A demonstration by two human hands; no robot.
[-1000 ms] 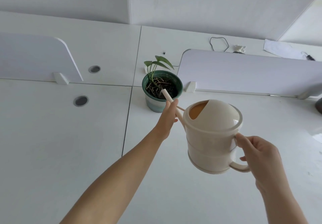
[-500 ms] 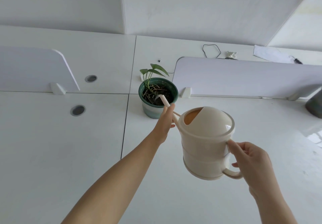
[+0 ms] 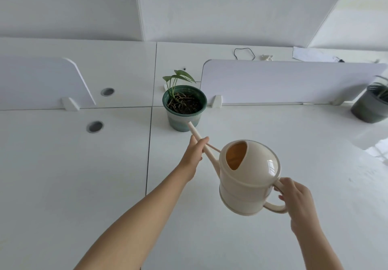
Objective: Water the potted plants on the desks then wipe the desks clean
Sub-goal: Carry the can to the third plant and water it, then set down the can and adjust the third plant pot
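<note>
Right grip (image 3: 298,202) clasps watering can (image 3: 247,177), left grip (image 3: 194,154) pinches spout (image 3: 196,132); tip short of green pot (image 3: 178,120) rim, so tilting likely wets table (image 3: 273,133).

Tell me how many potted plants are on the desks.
2. The green pot stands in the middle, at the left end of the long divider panel; the dark grey pot sits far right, cut off by the frame edge. More may lie out of view.

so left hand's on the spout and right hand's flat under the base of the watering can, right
Not quite. The head view shows the right hand gripping the handle of the watering can, not flat under its base. The left hand is on the spout, as you said.
</note>
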